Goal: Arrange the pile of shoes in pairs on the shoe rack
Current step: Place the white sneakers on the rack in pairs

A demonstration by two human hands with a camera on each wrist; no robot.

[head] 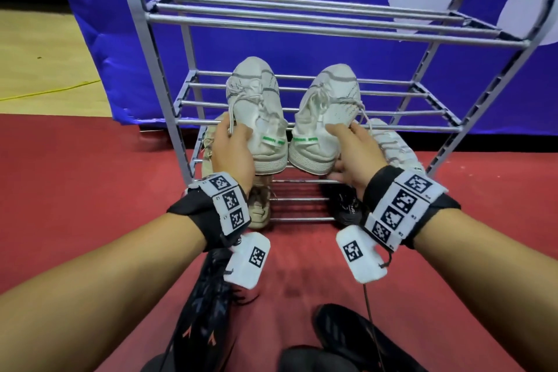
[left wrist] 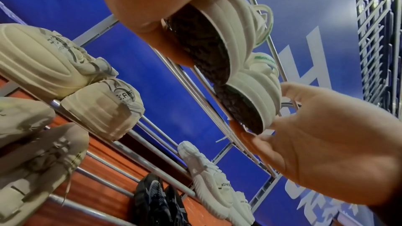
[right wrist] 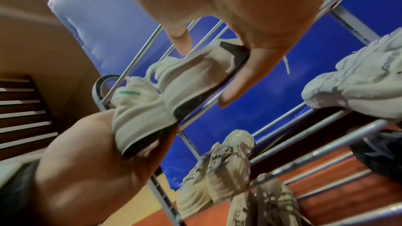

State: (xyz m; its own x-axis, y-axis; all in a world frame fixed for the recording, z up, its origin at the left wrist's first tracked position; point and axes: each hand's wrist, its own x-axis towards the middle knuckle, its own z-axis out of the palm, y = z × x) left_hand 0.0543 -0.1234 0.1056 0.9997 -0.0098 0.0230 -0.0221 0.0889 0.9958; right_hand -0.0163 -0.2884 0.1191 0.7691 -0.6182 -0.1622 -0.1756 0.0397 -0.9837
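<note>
Two white sneakers with green heel tabs lie side by side, toes pointing back over the middle shelf of the grey metal shoe rack (head: 302, 28). My left hand (head: 238, 142) grips the heel end of the left sneaker (head: 256, 109), fingers under its dark sole (left wrist: 202, 44). The right hand (head: 341, 148) grips the heel end of the right sneaker (head: 327, 109), with fingers (right wrist: 234, 82) along the sole. Both heels overhang the shelf's front bar. In the right wrist view the right sneaker (right wrist: 195, 76) and left sneaker (right wrist: 139, 118) touch at the heels.
Beige shoes (left wrist: 102, 106) sit on the lower shelves at the left, a white chunky pair (left wrist: 208, 180) at the right, a black shoe (head: 347, 205) on the bottom shelf. Two more black shoes (head: 205, 311) lie on the red floor near me. The top shelf holds nothing.
</note>
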